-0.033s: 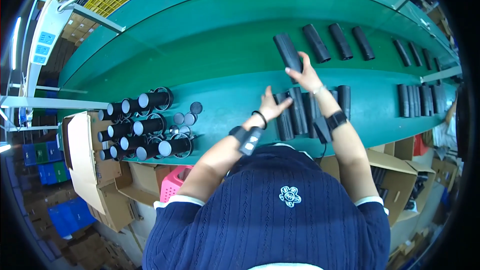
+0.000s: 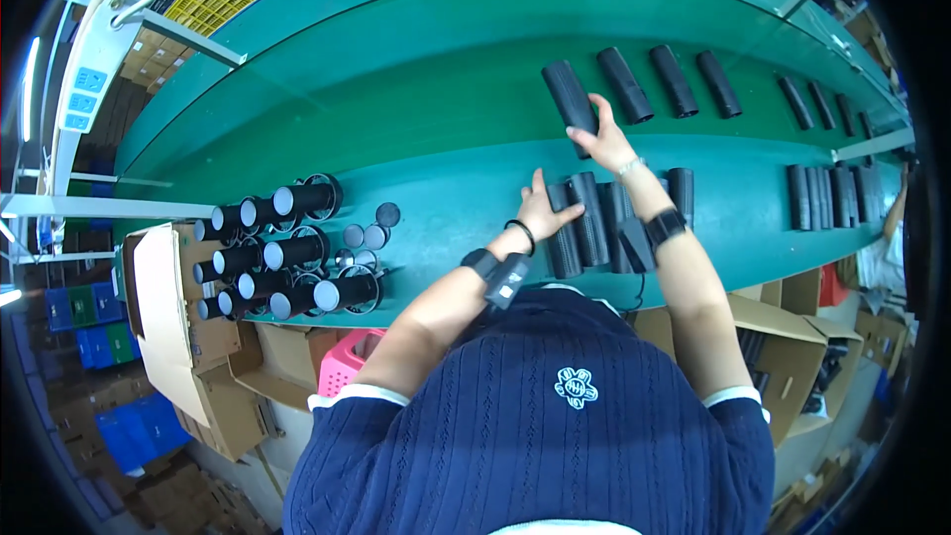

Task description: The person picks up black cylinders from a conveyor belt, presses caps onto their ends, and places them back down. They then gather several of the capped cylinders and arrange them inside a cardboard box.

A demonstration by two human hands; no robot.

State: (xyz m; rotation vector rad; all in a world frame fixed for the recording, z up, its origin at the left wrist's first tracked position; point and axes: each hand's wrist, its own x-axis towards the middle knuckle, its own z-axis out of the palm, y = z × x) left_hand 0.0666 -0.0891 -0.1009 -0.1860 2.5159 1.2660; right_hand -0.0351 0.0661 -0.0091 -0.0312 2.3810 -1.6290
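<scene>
My right hand (image 2: pixel 608 147) grips the lower end of a black ribbed tube (image 2: pixel 567 89), which leans over the far green strip of the bench. Its thumb and fingers wrap round the sides. My left hand (image 2: pixel 539 215) is at the near row of black tubes (image 2: pixel 565 248), its index finger and thumb stretched apart. The thumb reaches over the upper end of one tube; whether it touches cannot be told. Nothing is visible in this hand. Further tubes in the row (image 2: pixel 591 223) lie partly behind my right forearm.
Beyond my right hand lie several more black tubes (image 2: pixel 674 82), with another group (image 2: pixel 798 198) at far right. Black cylinders with pale ends (image 2: pixel 289 250) and loose dark discs (image 2: pixel 387 214) occupy the left. Cardboard boxes (image 2: pixel 163 307) and a pink basket (image 2: pixel 342 367) stand below the bench edge.
My left hand has shifted slightly right, closer over the near tubes. My right hand keeps its grip on the tube, which has barely moved.
</scene>
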